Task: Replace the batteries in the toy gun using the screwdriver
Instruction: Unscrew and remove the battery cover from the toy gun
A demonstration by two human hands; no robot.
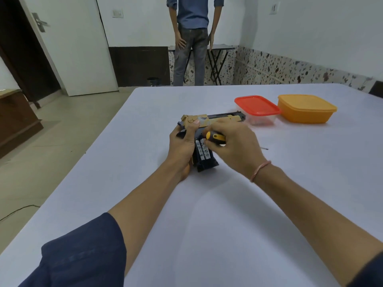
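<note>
While pinning gun [219, 119] flat on table [228, 214] w/ left hand [182, 146], fingers curled round rear end & top of grip, clasps screwdriver [215, 137] in right hand [234, 148], fingers wrapped round yellow-black handle, butt end poking out toward left. Can't see shaft, hidden under palm. Thin dark sliver on cloth just right of that hand, poss. the tip, can't tell. Has gun's long axis running left-to-right, barrel toward red box [257, 108] & orange box [306, 108], grip pointing back toward body. Has grip compartment open, cover not in view, w/ two batteries [202, 151] side by side inside, long axes along grip, i.e. near-to-far. Old or new cells: can't tell. Puts right fingertips over far ends of batteries, touching or just above, can't tell which. Judging by that, next move prob. working batts in or out w/ right hand: nearer of the two to cells, coming in from right & above, w/ left tied up as clamp. Calls for lift or push at far end, along cell axis, not across. Risk: tool in same hand crowds fingertips, could slip or nudge cells askew.
</note>
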